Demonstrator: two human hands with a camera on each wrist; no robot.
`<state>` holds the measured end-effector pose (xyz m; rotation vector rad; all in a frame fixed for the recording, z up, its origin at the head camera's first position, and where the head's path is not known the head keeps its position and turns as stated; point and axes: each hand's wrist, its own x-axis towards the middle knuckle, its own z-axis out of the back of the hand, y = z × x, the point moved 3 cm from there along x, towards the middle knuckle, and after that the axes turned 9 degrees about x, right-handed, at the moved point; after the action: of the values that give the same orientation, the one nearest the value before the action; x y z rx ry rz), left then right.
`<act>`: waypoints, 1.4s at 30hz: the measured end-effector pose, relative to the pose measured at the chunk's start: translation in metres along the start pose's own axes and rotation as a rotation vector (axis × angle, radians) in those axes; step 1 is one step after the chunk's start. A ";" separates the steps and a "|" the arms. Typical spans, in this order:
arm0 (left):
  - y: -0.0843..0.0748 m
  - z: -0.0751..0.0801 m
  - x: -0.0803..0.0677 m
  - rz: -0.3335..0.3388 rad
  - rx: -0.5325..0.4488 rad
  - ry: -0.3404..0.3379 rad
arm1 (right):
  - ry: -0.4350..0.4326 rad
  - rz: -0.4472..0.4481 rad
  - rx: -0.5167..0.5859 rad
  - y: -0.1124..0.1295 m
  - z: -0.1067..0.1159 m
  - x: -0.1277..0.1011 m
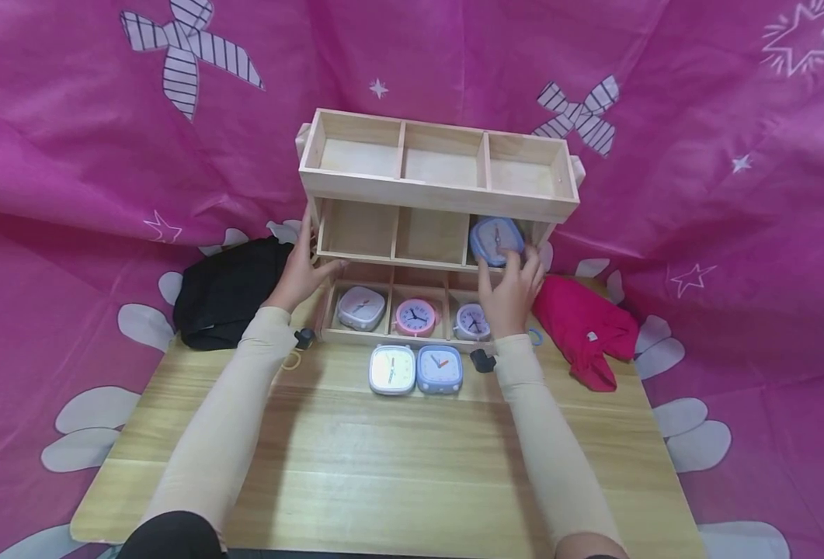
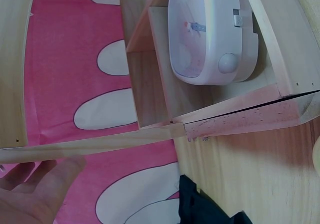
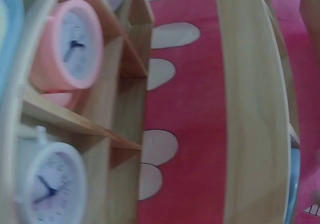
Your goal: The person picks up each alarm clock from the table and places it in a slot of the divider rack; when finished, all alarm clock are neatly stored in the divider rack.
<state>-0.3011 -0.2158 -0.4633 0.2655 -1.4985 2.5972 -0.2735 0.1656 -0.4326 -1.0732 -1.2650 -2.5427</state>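
A three-tier wooden rack stands at the back of the table, each tier divided into three compartments. My left hand holds its left side, with the thumb towards the front; fingers show against a wooden strip in the left wrist view. In the middle tier's right compartment a blue alarm clock sits tilted. At the clock's lower edge, my right hand holds it, one fingertip over its face. Along the bottom tier are a whitish alarm clock, a pink alarm clock and a pale lilac alarm clock.
A white alarm clock and another blue alarm clock lie side by side in front of the rack. Black cloth lies at the left, red cloth at the right. A pink patterned curtain hangs behind.
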 end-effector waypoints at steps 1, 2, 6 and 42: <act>0.000 0.000 0.000 -0.001 0.000 0.000 | -0.021 0.028 0.022 -0.001 0.001 -0.005; 0.000 0.000 0.000 -0.004 -0.001 -0.001 | -0.037 0.060 0.043 -0.001 0.002 -0.011; 0.000 -0.002 0.001 -0.032 0.002 -0.005 | 0.059 0.138 0.119 -0.005 0.007 -0.039; -0.002 -0.001 0.003 -0.002 0.003 -0.001 | 0.829 -0.156 0.077 -0.052 -0.022 -0.167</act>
<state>-0.3034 -0.2137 -0.4616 0.2686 -1.4949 2.5985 -0.1814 0.1486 -0.5816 0.1366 -1.1845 -2.5437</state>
